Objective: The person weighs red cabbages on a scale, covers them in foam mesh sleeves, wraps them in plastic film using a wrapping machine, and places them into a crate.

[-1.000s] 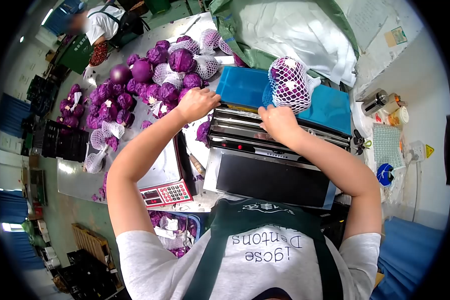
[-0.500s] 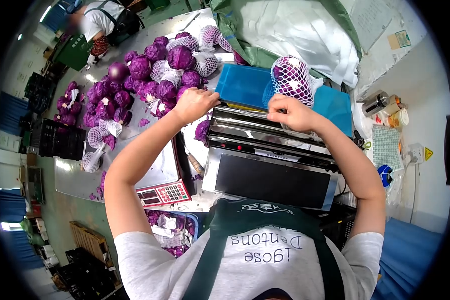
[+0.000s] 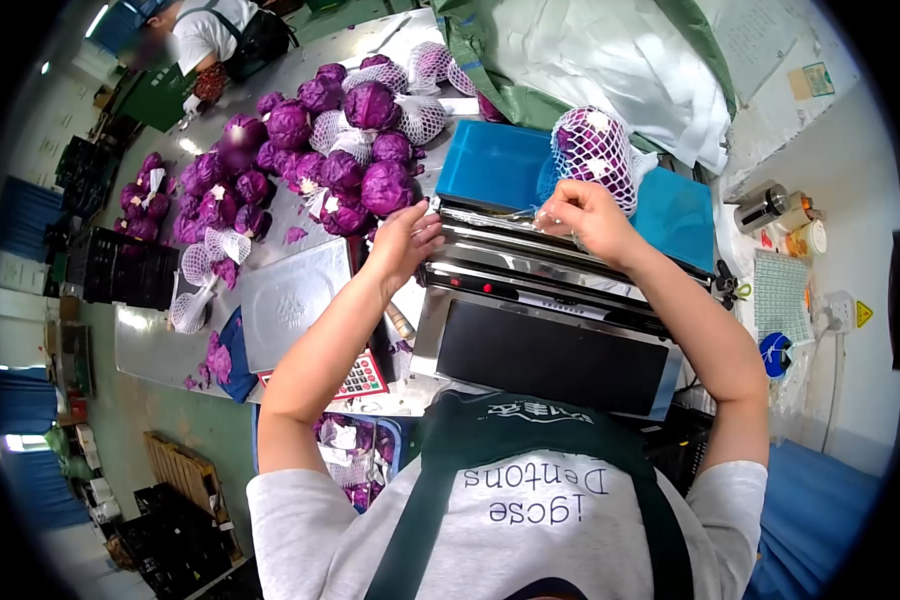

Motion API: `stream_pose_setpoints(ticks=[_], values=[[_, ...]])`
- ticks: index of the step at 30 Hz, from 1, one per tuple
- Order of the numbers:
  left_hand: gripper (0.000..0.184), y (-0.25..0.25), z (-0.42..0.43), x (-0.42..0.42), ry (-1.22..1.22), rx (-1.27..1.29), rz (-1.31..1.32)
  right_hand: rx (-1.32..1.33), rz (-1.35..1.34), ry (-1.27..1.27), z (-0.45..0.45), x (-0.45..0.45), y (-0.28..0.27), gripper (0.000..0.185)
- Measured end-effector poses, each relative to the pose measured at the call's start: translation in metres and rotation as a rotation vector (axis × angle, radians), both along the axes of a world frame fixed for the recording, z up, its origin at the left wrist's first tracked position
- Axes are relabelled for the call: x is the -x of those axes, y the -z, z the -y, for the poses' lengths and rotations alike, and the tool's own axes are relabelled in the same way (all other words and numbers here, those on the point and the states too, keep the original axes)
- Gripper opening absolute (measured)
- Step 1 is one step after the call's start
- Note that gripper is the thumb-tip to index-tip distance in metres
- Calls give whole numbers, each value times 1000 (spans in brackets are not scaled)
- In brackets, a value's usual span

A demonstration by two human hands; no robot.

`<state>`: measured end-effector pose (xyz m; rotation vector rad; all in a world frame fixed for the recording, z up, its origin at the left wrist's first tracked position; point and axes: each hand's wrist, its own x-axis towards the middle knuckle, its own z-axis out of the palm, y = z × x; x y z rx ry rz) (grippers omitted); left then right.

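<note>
My right hand [image 3: 585,218] is over the back of a wrapping machine [image 3: 555,300], its thumb and forefinger pinched at the end of a crinkled strip of clear plastic film [image 3: 505,215]. My left hand [image 3: 410,240] is by the machine's left end, fingers apart, with nothing visible in it. Just behind my right hand, a purple cabbage in white netting [image 3: 592,150] sits on the machine's blue top [image 3: 490,165]. In front lies the machine's black plate [image 3: 550,355], with a red light on the panel above it.
Loose and netted purple cabbages [image 3: 290,130] are heaped on the metal table [image 3: 150,345]. A scale [image 3: 300,300] with a red keypad stands left, partly behind my left arm. Below it is a blue crate [image 3: 395,430] of scraps. A co-worker [image 3: 205,45] stands at the far left.
My left hand has opened and dropped slightly toward me from the machine's back left corner. My right hand stays pinched in nearly the same place. The view has shifted slightly.
</note>
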<state>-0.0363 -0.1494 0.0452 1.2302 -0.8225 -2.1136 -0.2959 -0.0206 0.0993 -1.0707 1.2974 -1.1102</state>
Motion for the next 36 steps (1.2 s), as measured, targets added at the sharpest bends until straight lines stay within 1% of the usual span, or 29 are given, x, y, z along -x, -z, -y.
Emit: stream_pose_setpoints(ticks=[1, 3, 4, 6, 7, 8, 10, 12, 13, 14, 15, 17, 18, 19, 21, 22, 25, 26, 27, 29, 30, 31, 33, 34, 35, 36], values=[[49, 2, -4, 1, -6, -37, -51, -2, -32, -29, 1, 3, 0, 17], [42, 2, -5, 8, -7, -73, -107, 37, -25, -20, 0, 3, 1, 17], [36, 7, 0, 14, -40, -144, -142, 48, -27, -10, 1, 2, 1, 18], [44, -5, 9, 21, -96, -253, -155, 66, -24, 24, -2, -3, -5, 20], [49, -9, 11, 23, -124, -309, -160, 84, -104, 3, -3, -1, -6, 20], [41, -11, 11, 23, -98, -298, -133, 102, -184, -17, -3, 1, -6, 21], [35, -6, 16, 27, -104, -270, -159, 119, -294, -21, -2, 1, 0, 24], [30, -10, 18, 35, -118, -263, -173, 95, -440, -17, 0, 1, 3, 21], [29, -11, 18, 39, -148, -257, -150, 82, -513, -15, 1, 0, 3, 20], [28, -11, 18, 43, -179, -250, -126, 201, -628, 7, 0, -3, 2, 17], [28, -11, 19, 45, -210, -244, -102, 172, -635, 2, 1, -7, 2, 23], [27, -13, 21, 46, -203, -257, -89, 446, -1124, 113, -3, -22, -4, 28], [28, -17, 21, 46, -200, -264, -82, 482, -1169, 96, -2, -30, -7, 30], [29, -20, 20, 46, -198, -271, -77, 586, -1185, 100, 0, -36, -2, 29], [27, -23, 22, 46, -159, -280, -88, 589, -1240, 21, 4, -51, 8, 30], [27, -25, 23, 44, -143, -283, -95, 676, -1285, 33, 8, -57, 12, 29], [24, -37, 19, 41, -103, -299, -126, 407, -1320, -30, 15, -74, 30, 29], [21, -39, 19, 43, -116, -306, -116, 389, -1264, -32, 12, -78, 34, 42], [21, -40, 21, 42, -106, -307, -131, 344, -1213, -92, 6, -87, 24, 43], [21, -40, 22, 40, -91, -318, -161, 532, -1101, -122, -11, -100, 17, 37], [22, -43, 21, 42, -105, -316, -154, 494, -1042, -188, -15, -104, 18, 34], [21, -44, 20, 42, -116, -330, -169, 489, -1004, -167, -19, -108, 20, 35], [22, -47, 20, 44, -133, -344, -177, 571, -1027, -38, -13, -114, 31, 39], [23, -49, 20, 45, -160, -349, -154, 566, -1029, -35, -6, -117, 37, 38], [24, -52, 18, 45, -143, -348, -177, 521, -1008, -94, 5, -120, 40, 35], [25, -56, 18, 46, -158, -358, -173, 522, -1094, -38, 18, -125, 50, 33]])
